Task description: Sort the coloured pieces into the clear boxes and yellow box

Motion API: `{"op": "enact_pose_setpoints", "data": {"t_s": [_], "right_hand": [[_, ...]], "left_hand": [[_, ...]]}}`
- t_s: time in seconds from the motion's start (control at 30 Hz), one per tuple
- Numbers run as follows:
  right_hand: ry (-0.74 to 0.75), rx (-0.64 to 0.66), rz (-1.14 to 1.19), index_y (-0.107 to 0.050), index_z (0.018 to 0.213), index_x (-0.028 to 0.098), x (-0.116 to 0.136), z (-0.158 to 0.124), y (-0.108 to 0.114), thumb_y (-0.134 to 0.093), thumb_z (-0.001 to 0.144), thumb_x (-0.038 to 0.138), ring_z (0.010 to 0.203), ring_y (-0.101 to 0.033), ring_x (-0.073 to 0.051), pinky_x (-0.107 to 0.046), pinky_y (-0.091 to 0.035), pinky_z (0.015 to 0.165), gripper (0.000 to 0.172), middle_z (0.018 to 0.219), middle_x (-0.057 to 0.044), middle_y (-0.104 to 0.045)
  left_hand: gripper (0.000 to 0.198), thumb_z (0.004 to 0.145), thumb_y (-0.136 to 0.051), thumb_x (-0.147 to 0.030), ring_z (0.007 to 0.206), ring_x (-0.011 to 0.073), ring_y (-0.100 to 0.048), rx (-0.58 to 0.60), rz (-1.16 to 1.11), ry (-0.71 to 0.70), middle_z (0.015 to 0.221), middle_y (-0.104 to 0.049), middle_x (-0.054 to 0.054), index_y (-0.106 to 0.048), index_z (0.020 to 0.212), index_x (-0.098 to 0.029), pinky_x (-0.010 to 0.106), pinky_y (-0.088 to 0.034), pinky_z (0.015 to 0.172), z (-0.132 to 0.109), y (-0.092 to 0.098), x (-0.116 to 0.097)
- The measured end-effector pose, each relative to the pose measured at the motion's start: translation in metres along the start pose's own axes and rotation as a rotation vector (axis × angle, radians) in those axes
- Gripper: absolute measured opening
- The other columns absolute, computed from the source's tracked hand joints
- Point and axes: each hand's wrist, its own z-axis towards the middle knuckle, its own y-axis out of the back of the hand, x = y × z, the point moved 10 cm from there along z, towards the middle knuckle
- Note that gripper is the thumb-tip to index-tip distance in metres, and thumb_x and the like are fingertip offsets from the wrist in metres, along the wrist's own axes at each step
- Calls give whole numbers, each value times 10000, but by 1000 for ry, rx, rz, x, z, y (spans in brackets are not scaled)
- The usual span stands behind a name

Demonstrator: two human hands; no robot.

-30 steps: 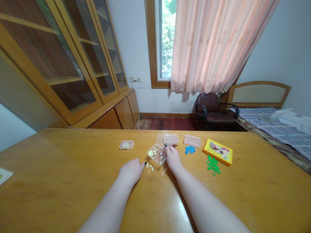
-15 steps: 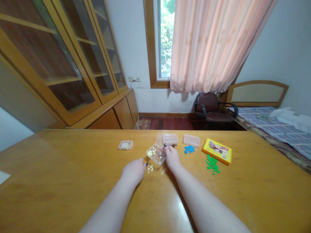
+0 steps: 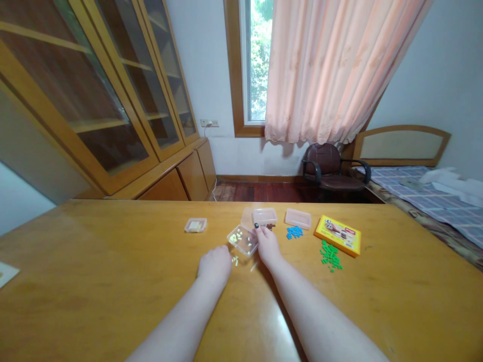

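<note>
My right hand point(image 3: 268, 245) grips the right edge of a clear plastic box point(image 3: 245, 247), which is tilted over the table with several pale yellow building pieces point(image 3: 237, 235) inside. Below its left corner lies a small heap of the same pale pieces point(image 3: 235, 261) on the wood. My left hand point(image 3: 215, 264) is closed right beside that heap, palm down. Its fingertips are out of sight behind the knuckles, so whatever they pinch is hidden. Partly behind my right hand are some brown pieces point(image 3: 270, 228).
Blue pieces point(image 3: 295, 232) lie in front of a clear lid or tray point(image 3: 298, 218). To the right are green pieces point(image 3: 331, 256) and a yellow box point(image 3: 338, 235). Another open clear box point(image 3: 264, 216) stands at the back, and a small clear box point(image 3: 195, 225) sits left.
My left hand has shifted slightly right, over part of the pale heap, and its fingers have turned under. The right hand and the clear box have stayed nearly still.
</note>
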Motion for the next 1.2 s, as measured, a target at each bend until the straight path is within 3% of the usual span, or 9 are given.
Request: {"op": "enact_pose_setpoints", "data": {"t_s": [0.17,0.27,0.33,0.43,0.63,0.73,0.9,1.2], "right_hand": [[81,32,-140,-580,675,168,7,-1,-4,-412,763,503,601,-554,-163,-251,-394,554,385,628,-36,-613],[171,89,-327,-603,644,169,15,-7,-12,-420,773,489,604,-529,-152,-240,-357,556,391,630,-28,-615],[206,137,-379,-618,650,171,19,-10,-18,-423,780,477,609,-524,-149,-238,-348,563,385,639,-28,-622],[204,117,-361,-621,663,173,21,-10,-14,-411,787,452,617,-528,-152,-240,-351,567,370,653,-32,-626],[61,-135,-236,-605,723,155,7,3,20,-383,776,474,610,-542,-166,-247,-364,550,392,663,-49,-625],[69,-127,-199,-599,715,162,3,5,20,-398,765,478,612,-544,-165,-245,-370,555,378,668,-45,-627],[91,-94,-153,-595,741,162,0,4,15,-406,761,483,626,-553,-168,-244,-379,560,373,686,-44,-631],[83,-81,-131,-577,705,160,0,5,12,-407,759,489,616,-560,-172,-251,-383,557,374,645,-39,-625]], "left_hand": [[289,859,-267,-253,777,202,-589,-177,-86,1,824,-616,90,-541,846,-160,296,-407,666,-2,39,17],[264,864,-261,-252,792,172,-557,-322,-141,-48,811,-595,59,-510,802,-188,266,-372,686,-10,65,16],[238,863,-278,-261,796,168,-544,-363,-172,-110,813,-585,51,-496,792,-194,260,-359,688,-14,70,8],[207,862,-309,-293,796,163,-540,-356,-220,-170,858,-581,43,-492,844,-198,255,-354,668,-14,65,-1],[282,869,-287,-356,738,169,-562,-194,-175,-122,805,-595,55,-504,799,-190,265,-359,619,-10,41,-1],[329,840,-330,-437,729,202,-581,-107,-131,-88,815,-603,89,-518,814,-168,292,-388,616,-9,23,-5],[326,809,-392,-430,789,259,-599,-65,-58,-83,845,-600,116,-524,892,-143,346,-438,653,-10,1,-20],[300,855,-297,-280,801,260,-615,-51,1,-115,858,-607,132,-552,924,-137,385,-470,664,-8,-3,-28]]}}
